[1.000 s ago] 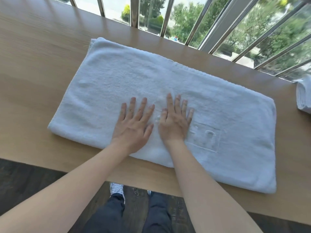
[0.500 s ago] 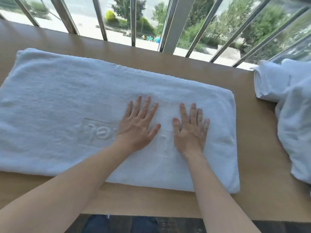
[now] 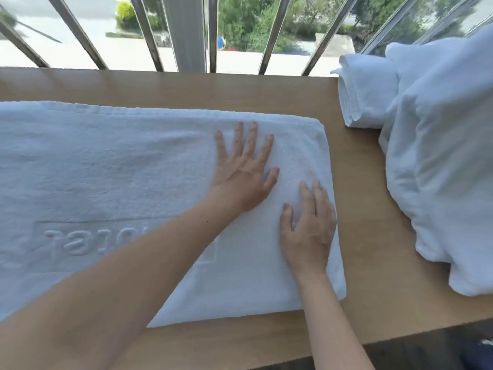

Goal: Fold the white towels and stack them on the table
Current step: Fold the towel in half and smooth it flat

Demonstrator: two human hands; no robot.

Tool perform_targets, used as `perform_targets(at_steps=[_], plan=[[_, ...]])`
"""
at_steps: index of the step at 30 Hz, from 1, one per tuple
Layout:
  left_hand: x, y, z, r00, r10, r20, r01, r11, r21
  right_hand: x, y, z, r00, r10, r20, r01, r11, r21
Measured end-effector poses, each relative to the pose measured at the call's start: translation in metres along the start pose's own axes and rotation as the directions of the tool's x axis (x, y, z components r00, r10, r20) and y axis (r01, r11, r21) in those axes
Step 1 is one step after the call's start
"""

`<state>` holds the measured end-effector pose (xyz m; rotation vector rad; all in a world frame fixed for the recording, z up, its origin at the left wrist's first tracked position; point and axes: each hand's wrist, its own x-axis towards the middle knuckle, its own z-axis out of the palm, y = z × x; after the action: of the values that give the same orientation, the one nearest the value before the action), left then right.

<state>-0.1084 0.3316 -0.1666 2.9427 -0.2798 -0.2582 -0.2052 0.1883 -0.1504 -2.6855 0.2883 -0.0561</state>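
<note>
1. While both hands lie flat on it, the white towel (image 3: 120, 169) stretches across the wooden surface (image 3: 373, 276) with its long axis running left to right, and its left end is out of view.
2. The left hand (image 3: 244, 169) and right hand (image 3: 306, 231) press on its right end, fingers straight and spread, grasping nothing. The right hand sits nearer the short right edge.
3. I'd judge the next fold carries that short edge leftwards, so the right hand is better placed to lift it.
4. Embossed lettering (image 3: 88, 244) shows towards the front edge, left of the arms.
5. Off to the right, apart from this towel, a folded towel (image 3: 365, 97) and a loose white heap (image 3: 440, 169) lie on the surface. Neither seems to block a leftward fold.
</note>
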Motion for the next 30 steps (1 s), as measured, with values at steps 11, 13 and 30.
perform_targets(at_steps=[11, 13, 30], plan=[[0.034, 0.066, -0.004, 0.979, 0.174, -0.104, -0.184, 0.979, -0.092, -0.051, 0.043, -0.029, 0.924, 0.368, -0.108, -0.356, 0.928, 0.110], [0.032, 0.072, -0.005, 0.979, 0.115, -0.170, -0.137, 0.983, -0.123, -0.051, 0.043, -0.030, 0.924, 0.379, -0.056, -0.365, 0.915, 0.170], [0.033, 0.034, -0.055, 0.936, -0.264, 0.232, 0.321, 0.371, -0.872, -0.034, -0.034, -0.035, 0.914, -0.061, 0.402, -0.274, 0.639, 0.719]])
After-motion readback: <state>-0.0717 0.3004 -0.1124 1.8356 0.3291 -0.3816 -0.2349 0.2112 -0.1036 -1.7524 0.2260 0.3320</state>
